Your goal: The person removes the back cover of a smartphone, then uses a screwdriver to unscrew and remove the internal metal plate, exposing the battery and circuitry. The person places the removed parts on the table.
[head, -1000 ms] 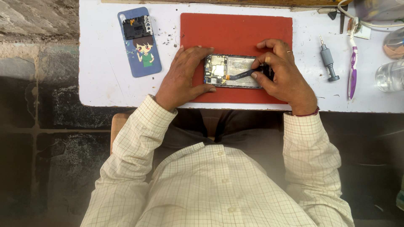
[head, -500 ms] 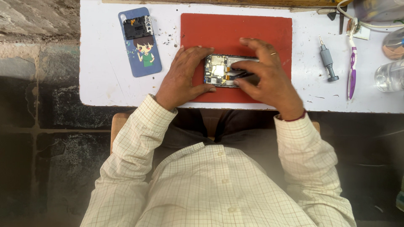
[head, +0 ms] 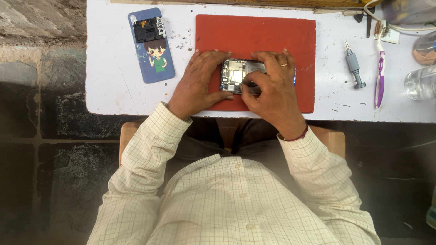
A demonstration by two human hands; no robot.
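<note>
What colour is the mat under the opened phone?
The mat is red, plain with no pattern. The head view shows it clearly.

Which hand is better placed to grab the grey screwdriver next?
Right, probably. The screwdriver lies on the white table past the right edge of the red mat, on the side of the right hand. The left hand steadies the opened phone at its far end.

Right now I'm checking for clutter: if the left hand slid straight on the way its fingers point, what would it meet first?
Left hand points up the red mat; the way looks free to the table's far edge.
</note>
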